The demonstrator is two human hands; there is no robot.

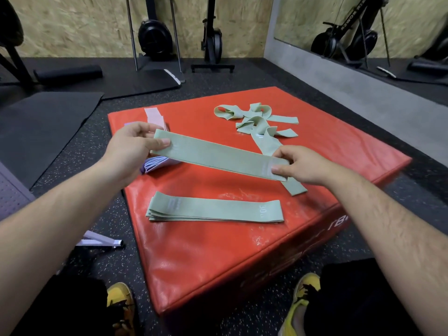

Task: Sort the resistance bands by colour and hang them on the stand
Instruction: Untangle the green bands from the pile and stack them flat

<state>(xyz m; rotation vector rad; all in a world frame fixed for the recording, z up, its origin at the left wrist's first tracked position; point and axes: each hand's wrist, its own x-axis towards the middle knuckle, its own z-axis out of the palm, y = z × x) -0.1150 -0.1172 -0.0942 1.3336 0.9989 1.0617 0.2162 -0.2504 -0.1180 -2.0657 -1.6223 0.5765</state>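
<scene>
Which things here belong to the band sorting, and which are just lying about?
Job: held green band, flat green stack, tangled green bands, pink band, purple bands, red box as work surface.
Lying about: black mat, exercise machines.

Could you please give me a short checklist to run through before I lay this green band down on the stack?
1. The held green band is flat and untwisted: ok.
2. The left hand and the right hand each pinch one end: ok.
3. The green stack on the red box is tidy, its top free: ok.
4. The pink bands and purple bands lie apart from the green: ok.
5. The tangled green bands are sorted: not ok.
6. The stand is within reach: cannot tell.
</scene>
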